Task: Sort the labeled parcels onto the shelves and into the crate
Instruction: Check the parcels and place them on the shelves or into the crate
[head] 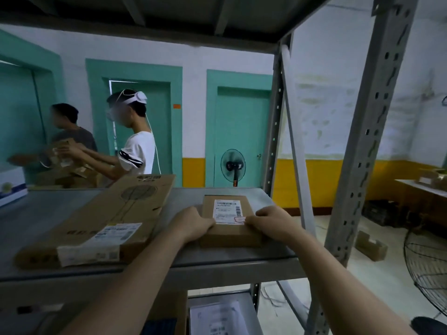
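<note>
A small flat brown parcel (228, 228) with a white barcode label lies on the grey metal shelf (183, 259), near its right front corner. My left hand (191, 223) grips the parcel's left near edge, fingers curled over it. My right hand (267, 220) grips the right near edge, thumb on top by the label's red stamp. A long flat cardboard parcel (106, 218) with a white label lies diagonally on the same shelf, to the left of my hands.
Grey slotted shelf uprights (372, 131) stand at the right. A lower shelf holds a white-labelled package (215, 317). Two people handle boxes behind the shelf at left. A standing fan (233, 165), a small open box (371, 245) and a fan cage sit on the floor.
</note>
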{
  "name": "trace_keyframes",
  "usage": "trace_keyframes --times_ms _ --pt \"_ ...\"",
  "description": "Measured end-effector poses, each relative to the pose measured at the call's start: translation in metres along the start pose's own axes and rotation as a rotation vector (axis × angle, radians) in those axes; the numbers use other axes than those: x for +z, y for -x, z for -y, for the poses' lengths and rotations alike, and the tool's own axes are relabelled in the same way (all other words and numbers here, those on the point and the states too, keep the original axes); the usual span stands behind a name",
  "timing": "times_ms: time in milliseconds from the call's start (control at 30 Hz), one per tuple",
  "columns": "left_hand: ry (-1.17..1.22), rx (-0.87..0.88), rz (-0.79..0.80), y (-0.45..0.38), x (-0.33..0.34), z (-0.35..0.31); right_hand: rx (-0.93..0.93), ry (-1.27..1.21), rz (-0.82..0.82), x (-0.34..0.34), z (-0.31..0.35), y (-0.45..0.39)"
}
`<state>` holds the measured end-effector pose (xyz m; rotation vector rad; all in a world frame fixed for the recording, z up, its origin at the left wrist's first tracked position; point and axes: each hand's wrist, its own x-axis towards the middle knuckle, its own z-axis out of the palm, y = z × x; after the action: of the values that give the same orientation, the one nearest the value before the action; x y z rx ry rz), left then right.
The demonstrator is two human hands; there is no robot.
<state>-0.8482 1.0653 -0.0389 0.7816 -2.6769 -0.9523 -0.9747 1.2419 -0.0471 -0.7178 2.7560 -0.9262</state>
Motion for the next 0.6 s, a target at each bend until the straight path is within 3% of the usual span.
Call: trace_keyframes --times_ms 167,333,600 --pt "0.112 0.018 -0.008 0.006 0.001 -0.002 -0.05 -0.039 0.022 0.005 0.005 0.002" --pt "0.221 0.099 0.028 0.024 -0.008 -0.002 -0.114 -0.227 -0.024 0.002 0.008 0.017" --pt "0.232 0.349 -0.013 0.066 -0.042 -0.001 -0.25 -0.288 -0.108 -0.016 0.029 0.068"
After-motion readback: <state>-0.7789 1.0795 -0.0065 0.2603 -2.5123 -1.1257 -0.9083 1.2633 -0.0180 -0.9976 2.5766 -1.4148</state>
